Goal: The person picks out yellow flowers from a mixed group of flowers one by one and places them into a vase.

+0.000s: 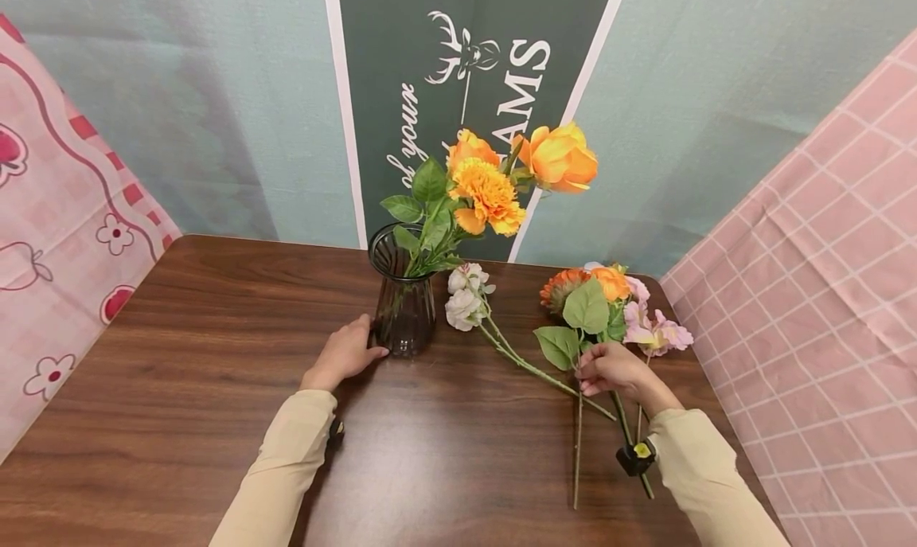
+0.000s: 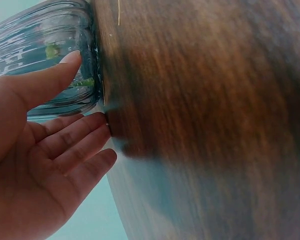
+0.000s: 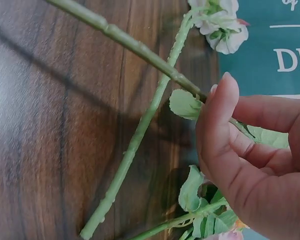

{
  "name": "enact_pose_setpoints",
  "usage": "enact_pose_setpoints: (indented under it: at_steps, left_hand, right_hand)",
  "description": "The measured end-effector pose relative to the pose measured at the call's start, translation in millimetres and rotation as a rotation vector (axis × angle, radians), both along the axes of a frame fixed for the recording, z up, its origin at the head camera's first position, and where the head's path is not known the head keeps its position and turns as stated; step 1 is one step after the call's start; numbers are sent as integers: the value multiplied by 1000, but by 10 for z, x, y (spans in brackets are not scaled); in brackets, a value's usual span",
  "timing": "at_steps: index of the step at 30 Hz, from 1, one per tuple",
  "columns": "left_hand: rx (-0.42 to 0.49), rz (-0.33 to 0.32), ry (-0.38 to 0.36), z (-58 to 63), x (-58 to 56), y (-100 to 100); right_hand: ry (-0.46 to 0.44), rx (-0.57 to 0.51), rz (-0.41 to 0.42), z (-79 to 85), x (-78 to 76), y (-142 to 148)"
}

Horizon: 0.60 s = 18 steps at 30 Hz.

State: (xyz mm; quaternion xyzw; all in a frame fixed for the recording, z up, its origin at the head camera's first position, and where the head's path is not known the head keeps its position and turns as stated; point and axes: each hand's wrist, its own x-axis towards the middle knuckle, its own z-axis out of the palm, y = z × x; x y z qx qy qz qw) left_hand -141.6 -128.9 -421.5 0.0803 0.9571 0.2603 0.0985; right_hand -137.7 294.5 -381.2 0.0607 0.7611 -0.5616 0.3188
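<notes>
A dark ribbed glass vase (image 1: 406,324) stands upright on the table, with orange flowers (image 1: 489,197) and green leaves leaning right out of its mouth. Beside its base is my left hand (image 1: 344,356), the thumb against the glass and the fingers loosely extended in the left wrist view. My right hand (image 1: 614,368) pinches a leafy flower stem (image 1: 576,459) between thumb and fingers. Its lower end points toward me, and two broad leaves (image 1: 586,306) show above the hand. In the right wrist view, the pinched stem (image 3: 140,50) crosses over a lighter green stem (image 3: 132,142).
White flowers (image 1: 466,308) on a long stem lie between the vase and my right hand. Pink flowers (image 1: 662,332) and orange blooms (image 1: 610,283) lie at the right of the wooden table (image 1: 423,467). Patterned cloths (image 1: 824,292) hang around the table.
</notes>
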Motion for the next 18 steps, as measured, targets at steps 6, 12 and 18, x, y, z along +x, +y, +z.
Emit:
enact_pose_setpoints:
  at_steps: [6,12,18]
  left_hand:
    - [0,-5,10,-1,1,-1]
    - [-1,-8,8,-6,-1,-5]
    - [0,-9,-2,3,2,-2]
  right_hand:
    - [-15,-79,-5,36,-22,-34]
    - [-9,-148,-32,85,-43,-65]
    - [-1,-220,-68,116,-49,-83]
